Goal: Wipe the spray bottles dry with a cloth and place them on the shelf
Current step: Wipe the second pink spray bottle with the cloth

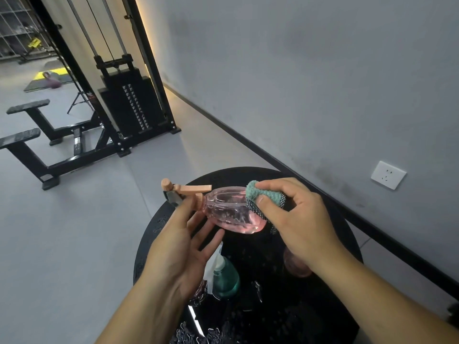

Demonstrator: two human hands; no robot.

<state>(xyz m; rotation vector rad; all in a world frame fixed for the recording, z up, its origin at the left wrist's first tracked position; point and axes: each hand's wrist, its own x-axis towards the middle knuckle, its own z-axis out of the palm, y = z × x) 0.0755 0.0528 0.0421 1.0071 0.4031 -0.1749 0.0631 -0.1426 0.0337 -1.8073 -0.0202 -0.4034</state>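
Note:
A clear pink spray bottle (231,212) with a peach trigger head lies sideways in the air above the round black table (332,227). My left hand (181,244) holds it at the neck, fingers reaching under its body. My right hand (295,219) grips a teal cloth (260,194) with a checked edge and presses it against the bottle's base end. A green spray bottle (224,279) with a white head stands on the table below my left hand. Another pinkish bottle (295,268) is mostly hidden under my right wrist.
The tabletop is speckled with water drops, and dark patterned fabric (196,331) lies at its near edge. A grey wall with a socket (388,175) runs along the right. A black cable weight machine (131,105) and bench frames (32,145) stand on the grey floor at left.

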